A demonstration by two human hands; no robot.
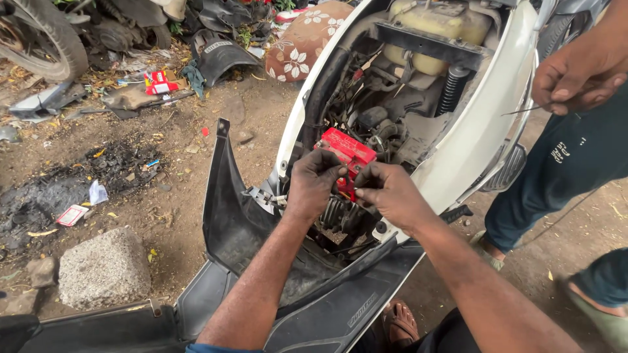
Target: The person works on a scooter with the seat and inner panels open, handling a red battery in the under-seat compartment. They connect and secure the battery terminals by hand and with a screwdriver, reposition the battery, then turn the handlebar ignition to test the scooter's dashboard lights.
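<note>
You are looking down into the opened body of a white scooter (pixel 487 124) standing on bare, littered dirt. Both your hands meet at a red battery (pixel 347 151) that sits low in the exposed engine bay, among dark hoses and wires. Your left hand (pixel 314 184) is curled, its fingertips pressed onto the near left corner of the battery. Your right hand (pixel 390 193) is just beside it, thumb and forefinger pinched together at the battery's near edge; whatever small part they grip is hidden from view. A black plastic panel (pixel 232 209) juts upward to the left of your left wrist, and another dark panel lies below your forearms. Deeper in the bay a yellowish tank (pixel 435 29) sits above a coiled shock spring (pixel 453 88). At the upper right another person's hand (pixel 575 75) holds a thin wire, their dark blue trouser leg beside the scooter. A grey stone block (pixel 104 268) rests on the ground at lower left.
</note>
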